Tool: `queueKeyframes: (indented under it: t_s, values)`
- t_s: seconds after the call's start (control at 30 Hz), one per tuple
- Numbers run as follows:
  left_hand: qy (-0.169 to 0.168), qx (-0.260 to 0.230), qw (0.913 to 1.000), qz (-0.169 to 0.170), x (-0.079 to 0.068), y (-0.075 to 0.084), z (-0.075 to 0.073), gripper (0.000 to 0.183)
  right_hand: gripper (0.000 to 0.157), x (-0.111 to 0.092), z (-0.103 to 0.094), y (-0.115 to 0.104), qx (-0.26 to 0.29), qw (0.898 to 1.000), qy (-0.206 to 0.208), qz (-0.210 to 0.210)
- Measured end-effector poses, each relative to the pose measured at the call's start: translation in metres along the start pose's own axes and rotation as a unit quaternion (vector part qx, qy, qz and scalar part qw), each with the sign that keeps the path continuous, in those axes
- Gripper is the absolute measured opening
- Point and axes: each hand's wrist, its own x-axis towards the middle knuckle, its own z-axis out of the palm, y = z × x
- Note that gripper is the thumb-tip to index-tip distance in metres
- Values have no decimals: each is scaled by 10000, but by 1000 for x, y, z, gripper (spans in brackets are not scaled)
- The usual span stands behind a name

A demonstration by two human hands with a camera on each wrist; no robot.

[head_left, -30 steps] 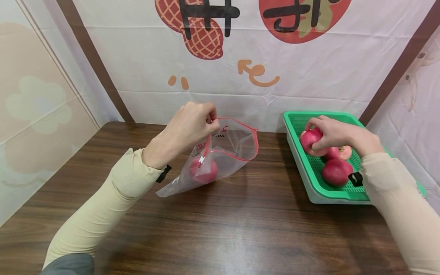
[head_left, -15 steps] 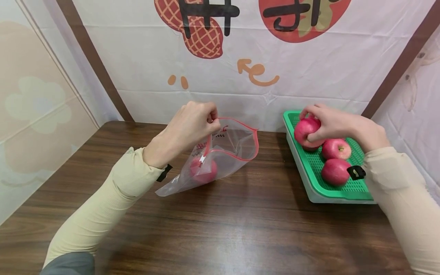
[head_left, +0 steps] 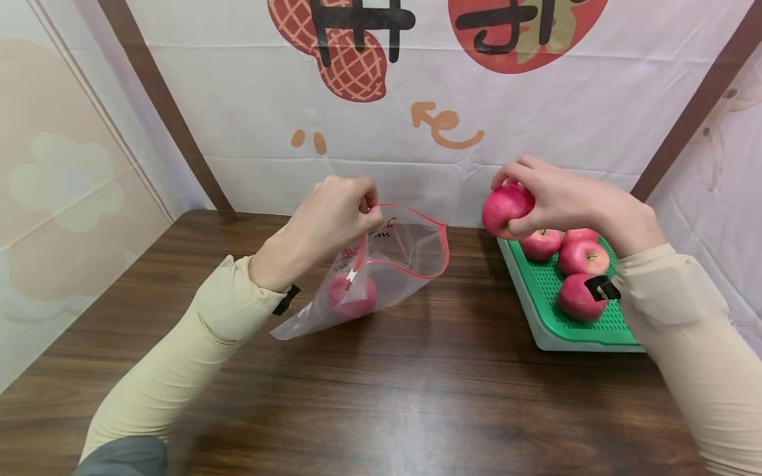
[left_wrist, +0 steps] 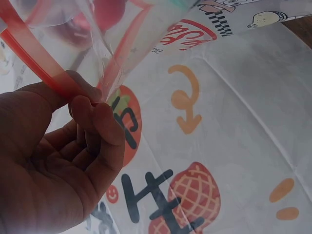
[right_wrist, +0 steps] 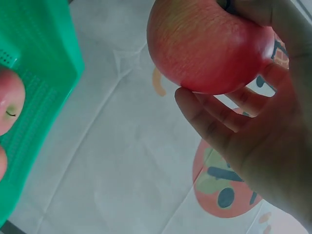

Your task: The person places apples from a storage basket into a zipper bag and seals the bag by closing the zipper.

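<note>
On the counter [head_left: 381, 396], the clear bag [head_left: 393, 285] rests slantwise, its long axis going from a near left corner to the red-edged mouth [head_left: 446, 251], which gapes to the right; inside it is one apple [head_left: 353, 296]. Four loose apples [head_left: 582, 297] sit in the green basket [head_left: 589, 340]. The left hand [head_left: 330, 217] pinches the left edge of the mouth, so it is the nearer hand. By the basket's far left corner, the right hand [head_left: 565, 203] grips a raised apple [head_left: 506, 209] in curled fingers, on their bag side, with a gap between it and the mouth.
</note>
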Motion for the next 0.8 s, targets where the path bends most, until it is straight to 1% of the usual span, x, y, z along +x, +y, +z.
queueKeyframes:
  t_s: [0.17,0.27,0.53,0.8]
  values:
    - [-40,-33,10000,-18,1,1,0,7,58,1,-1,-10,-94,9999,130,-29]
    - [-80,-48,10000,-27,1,1,0,7,58,3,-1,-17,-111,9996,228,-114]
    - [-93,-55,9999,-14,2,2,0,8,56,8,-1,-40,9,9968,493,-629]
    - [-48,-74,9999,56,3,3,1,7,56,11,2,-67,120,9948,429,-911]
